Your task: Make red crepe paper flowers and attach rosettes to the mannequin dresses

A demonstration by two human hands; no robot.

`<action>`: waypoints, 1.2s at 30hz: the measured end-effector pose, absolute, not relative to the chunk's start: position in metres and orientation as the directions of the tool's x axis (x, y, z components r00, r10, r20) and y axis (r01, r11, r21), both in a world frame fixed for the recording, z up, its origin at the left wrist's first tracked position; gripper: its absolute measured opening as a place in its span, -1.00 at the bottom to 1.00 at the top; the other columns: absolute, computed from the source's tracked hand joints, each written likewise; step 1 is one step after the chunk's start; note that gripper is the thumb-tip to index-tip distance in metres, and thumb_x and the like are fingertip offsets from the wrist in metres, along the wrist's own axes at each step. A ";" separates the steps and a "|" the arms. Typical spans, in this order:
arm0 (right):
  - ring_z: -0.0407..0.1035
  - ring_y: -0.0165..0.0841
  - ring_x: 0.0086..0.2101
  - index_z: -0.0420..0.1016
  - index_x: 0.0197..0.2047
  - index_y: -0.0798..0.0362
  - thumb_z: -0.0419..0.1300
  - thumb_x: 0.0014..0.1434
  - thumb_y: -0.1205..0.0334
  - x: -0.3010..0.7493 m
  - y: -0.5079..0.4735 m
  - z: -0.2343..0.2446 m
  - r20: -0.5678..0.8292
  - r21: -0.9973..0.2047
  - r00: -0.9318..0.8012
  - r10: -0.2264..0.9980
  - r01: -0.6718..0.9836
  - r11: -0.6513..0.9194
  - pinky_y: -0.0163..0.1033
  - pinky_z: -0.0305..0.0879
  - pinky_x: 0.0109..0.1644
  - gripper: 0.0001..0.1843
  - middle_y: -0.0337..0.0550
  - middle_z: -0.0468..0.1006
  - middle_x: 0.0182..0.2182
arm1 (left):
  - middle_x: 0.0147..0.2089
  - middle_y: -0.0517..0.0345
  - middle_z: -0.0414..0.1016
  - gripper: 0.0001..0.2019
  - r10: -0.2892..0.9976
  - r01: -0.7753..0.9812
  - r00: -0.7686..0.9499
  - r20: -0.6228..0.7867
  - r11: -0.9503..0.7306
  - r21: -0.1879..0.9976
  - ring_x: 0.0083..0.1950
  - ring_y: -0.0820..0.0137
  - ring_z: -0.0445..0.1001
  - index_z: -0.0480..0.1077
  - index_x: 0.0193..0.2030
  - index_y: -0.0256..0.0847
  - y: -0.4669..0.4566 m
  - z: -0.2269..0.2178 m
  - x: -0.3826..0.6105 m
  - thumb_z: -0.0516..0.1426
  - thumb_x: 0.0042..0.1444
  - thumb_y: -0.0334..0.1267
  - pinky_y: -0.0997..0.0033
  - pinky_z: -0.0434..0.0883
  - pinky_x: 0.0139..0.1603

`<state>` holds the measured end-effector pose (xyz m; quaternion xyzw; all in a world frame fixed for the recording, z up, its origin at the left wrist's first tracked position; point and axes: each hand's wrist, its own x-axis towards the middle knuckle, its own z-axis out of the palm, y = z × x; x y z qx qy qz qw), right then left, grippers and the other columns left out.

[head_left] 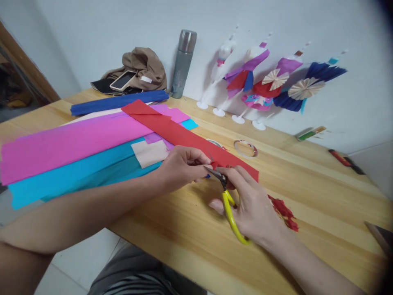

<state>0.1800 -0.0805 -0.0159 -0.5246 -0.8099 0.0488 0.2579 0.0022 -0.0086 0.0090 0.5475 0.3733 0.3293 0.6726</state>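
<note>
Snipping looks to be the step in hand: both hands meet over the wooden table (172, 233), just at the near edge of a long red strip (190, 134). The left hand (180, 164) has its thumb and fingertips together, pinched on a small red piece (214, 164) — by its colour, I'd take it for the same stuff as the strip. The right hand (253, 207) is wrapped around the yellow-handled scissors (229, 214), with the blades pointing left, right beside the pinching fingertips. From where I stand I can't tell how wide the blades are parted, nor whether they bite the red piece; the fingers crowd them too closely.

Near the right wrist lies a heap of crumpled red scraps (283, 212), and beyond the strip a roll of tape (245, 148) rests on its side. Over to the left, pink sheets (76, 139) overlap blue ones, with a small cream piece (149, 153) on top. Four decorated figures (273, 84) stand on white bases by the wall.

To my eye, the next move calls for a short, careful closing of the blades — the left fingertips held clear of the edge, the little piece kept taut enough not to fold.
</note>
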 end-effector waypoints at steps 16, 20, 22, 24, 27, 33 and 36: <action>0.37 -0.21 -0.33 0.34 0.00 0.10 0.14 0.20 -0.12 0.178 -0.083 -0.014 0.365 -0.338 -0.296 0.883 0.841 0.422 -0.12 0.34 -0.32 -0.51 -0.01 0.40 -0.27 | -0.70 0.32 0.33 -0.93 0.845 -0.042 0.525 -0.097 0.140 0.989 -0.64 0.62 0.26 0.43 -0.51 -0.31 -0.013 0.001 0.003 0.15 -0.10 -0.49 0.62 0.17 -0.61; 0.37 -0.21 -0.33 0.34 0.00 0.09 0.14 0.20 -0.13 0.178 -0.083 -0.015 0.383 -0.342 -0.296 0.875 0.834 0.433 -0.12 0.34 -0.33 -0.51 -0.02 0.40 -0.28 | -0.69 0.31 0.34 -0.96 0.841 -0.054 0.536 -0.074 0.122 0.991 -0.63 0.61 0.26 0.45 -0.49 -0.31 -0.013 -0.002 0.002 0.16 -0.11 -0.46 0.61 0.19 -0.59; 0.37 -0.21 -0.33 0.34 0.01 0.07 0.14 0.20 -0.13 0.177 -0.083 -0.015 0.380 -0.349 -0.290 0.878 0.834 0.427 -0.13 0.33 -0.35 -0.51 -0.02 0.41 -0.28 | -0.69 0.30 0.35 -0.96 0.836 -0.059 0.545 -0.066 0.117 0.991 -0.62 0.60 0.27 0.45 -0.49 -0.30 -0.012 -0.004 0.001 0.17 -0.12 -0.45 0.61 0.22 -0.58; 0.36 -0.22 -0.34 0.33 0.00 0.06 0.14 0.20 -0.14 0.176 -0.084 -0.014 0.377 -0.356 -0.285 0.881 0.834 0.422 -0.13 0.33 -0.35 -0.52 -0.04 0.41 -0.29 | -0.68 0.30 0.35 -0.97 0.834 -0.068 0.549 -0.062 0.118 0.991 -0.62 0.60 0.27 0.45 -0.49 -0.29 -0.011 -0.005 0.001 0.17 -0.11 -0.43 0.61 0.24 -0.57; 0.37 -0.21 -0.33 0.34 -0.04 0.06 0.14 0.19 -0.13 0.176 -0.084 -0.013 0.369 -0.371 -0.281 0.886 0.830 0.418 -0.12 0.34 -0.34 -0.55 -0.04 0.40 -0.29 | -0.68 0.30 0.35 -0.98 0.830 -0.087 0.554 -0.060 0.130 0.988 -0.62 0.60 0.28 0.45 -0.48 -0.29 -0.011 -0.006 0.001 0.18 -0.11 -0.41 0.61 0.25 -0.57; 0.37 -0.20 -0.32 0.32 -0.04 0.06 0.15 0.19 -0.11 0.176 -0.084 -0.014 0.371 -0.373 -0.279 0.886 0.829 0.417 -0.10 0.35 -0.32 -0.56 -0.03 0.41 -0.28 | -0.67 0.30 0.35 -0.96 0.844 -0.108 0.531 -0.076 0.157 0.982 -0.62 0.61 0.29 0.43 -0.50 -0.29 -0.014 -0.004 0.003 0.17 -0.09 -0.45 0.62 0.24 -0.58; 0.37 -0.20 -0.31 0.32 -0.03 0.06 0.15 0.19 -0.12 0.176 -0.084 -0.015 0.383 -0.363 -0.277 0.881 0.832 0.419 -0.10 0.35 -0.31 -0.55 -0.02 0.40 -0.26 | -0.68 0.31 0.35 -0.95 0.849 -0.111 0.524 -0.071 0.151 0.982 -0.62 0.61 0.28 0.43 -0.50 -0.29 -0.015 -0.003 0.003 0.17 -0.09 -0.46 0.62 0.23 -0.58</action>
